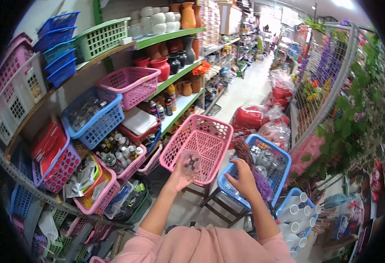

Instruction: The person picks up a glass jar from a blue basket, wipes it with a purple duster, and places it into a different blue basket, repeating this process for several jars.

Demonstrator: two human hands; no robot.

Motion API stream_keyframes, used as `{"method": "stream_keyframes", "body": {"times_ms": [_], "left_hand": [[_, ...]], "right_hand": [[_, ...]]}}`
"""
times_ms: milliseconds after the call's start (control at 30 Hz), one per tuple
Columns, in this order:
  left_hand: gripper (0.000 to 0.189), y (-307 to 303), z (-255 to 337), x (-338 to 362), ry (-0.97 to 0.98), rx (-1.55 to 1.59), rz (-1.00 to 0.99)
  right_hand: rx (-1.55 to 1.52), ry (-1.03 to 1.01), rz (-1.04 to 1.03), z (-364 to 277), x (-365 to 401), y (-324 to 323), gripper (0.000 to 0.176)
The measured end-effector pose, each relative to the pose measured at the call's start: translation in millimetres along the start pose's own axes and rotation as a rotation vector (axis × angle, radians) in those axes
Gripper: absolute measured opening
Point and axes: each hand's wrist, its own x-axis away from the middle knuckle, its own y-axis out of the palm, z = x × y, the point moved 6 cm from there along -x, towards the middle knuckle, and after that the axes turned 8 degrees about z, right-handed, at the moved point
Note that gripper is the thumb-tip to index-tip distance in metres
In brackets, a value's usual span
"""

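A clear, transparent item (190, 161) with a dark pattern is in my left hand (182, 176), over the near side of a pink basket (196, 147). Nothing else shows inside that basket, which stands on a dark stool. My right hand (241, 176) is over the left part of a blue basket (276, 151), thumb and fingers apart, with nothing visible between them. Several clear glass-like pieces (266, 158) lie in the blue basket. Brown strands (243, 151) and purple strands (262, 186) lie beside and partly behind my right hand.
Shelves (170, 76) with baskets, bottles and vases line the left. Red plastic-wrapped bundles (249, 117) lie on the floor ahead. A wire rack (319, 92) with leaves and flowers stands right. Another blue basket (298, 193) holds white cylinders at the lower right.
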Motion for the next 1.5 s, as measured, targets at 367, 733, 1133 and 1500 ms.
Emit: {"method": "stream_keyframes", "body": {"times_ms": [367,733,1133,1500], "left_hand": [[0.077,-59,161,90,0.465,-0.911,0.085],[0.038,-127,325,194,1.194,-0.823,0.391],[0.03,-165,428,159,1.17,-1.699,0.984],[0.031,-165,423,165,1.184,-1.613,1.022]], "right_hand": [[-0.231,-0.38,-0.435,-166,-110,144,0.046],[-0.592,-0.357,-0.163,-291,-217,210,0.038],[-0.049,-0.503,-0.048,-357,-345,336,0.033],[0.331,-0.409,-0.491,-363,-396,433,0.031]]}}
